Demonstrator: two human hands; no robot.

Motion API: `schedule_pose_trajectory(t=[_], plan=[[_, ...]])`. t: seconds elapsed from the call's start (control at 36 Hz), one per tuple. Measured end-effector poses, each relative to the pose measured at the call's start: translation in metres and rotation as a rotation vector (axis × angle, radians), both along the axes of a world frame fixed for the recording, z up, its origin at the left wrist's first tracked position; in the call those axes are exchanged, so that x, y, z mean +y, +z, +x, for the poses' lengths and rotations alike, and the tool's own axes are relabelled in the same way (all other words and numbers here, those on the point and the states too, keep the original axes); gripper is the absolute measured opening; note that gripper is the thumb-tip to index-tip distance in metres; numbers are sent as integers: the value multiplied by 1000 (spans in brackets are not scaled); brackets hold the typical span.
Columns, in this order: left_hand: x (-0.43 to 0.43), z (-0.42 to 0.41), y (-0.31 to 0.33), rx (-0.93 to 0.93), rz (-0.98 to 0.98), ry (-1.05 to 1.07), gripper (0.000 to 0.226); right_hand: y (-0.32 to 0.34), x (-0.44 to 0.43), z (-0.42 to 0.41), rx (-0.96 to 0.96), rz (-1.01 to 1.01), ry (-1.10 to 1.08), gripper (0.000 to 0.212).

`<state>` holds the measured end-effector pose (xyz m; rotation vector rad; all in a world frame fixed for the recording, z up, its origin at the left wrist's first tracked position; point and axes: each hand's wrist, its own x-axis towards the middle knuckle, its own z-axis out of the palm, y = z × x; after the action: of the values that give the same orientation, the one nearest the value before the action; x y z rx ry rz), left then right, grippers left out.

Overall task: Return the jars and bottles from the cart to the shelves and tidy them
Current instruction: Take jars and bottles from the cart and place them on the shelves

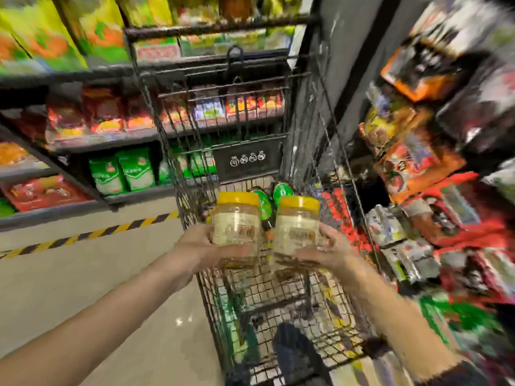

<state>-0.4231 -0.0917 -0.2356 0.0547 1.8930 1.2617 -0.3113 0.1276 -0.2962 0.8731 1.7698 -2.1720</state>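
Jars with yellow lids, one gripped in the left hand and one in the right hand, hang above the cart, where two green bottles lie at its far end.

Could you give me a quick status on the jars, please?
Left hand grips left jar, right hand grips right jar. Both yellow-lidded, above the cart. Green bottles lying in it.

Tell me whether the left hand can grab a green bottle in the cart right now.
Probably not: the left hand is full, gripping a yellow-lidded jar held in front of the green bottles.
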Motion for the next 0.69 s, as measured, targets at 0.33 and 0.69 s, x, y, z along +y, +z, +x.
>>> schedule_pose_trajectory(t=[0.33, 0.69], plan=[[25, 74, 105, 91, 349, -433, 101, 153, -48, 174, 217, 362, -483, 93], [88, 247, 195, 248, 574, -970, 44, 251, -118, 395, 192, 716, -972, 90]])
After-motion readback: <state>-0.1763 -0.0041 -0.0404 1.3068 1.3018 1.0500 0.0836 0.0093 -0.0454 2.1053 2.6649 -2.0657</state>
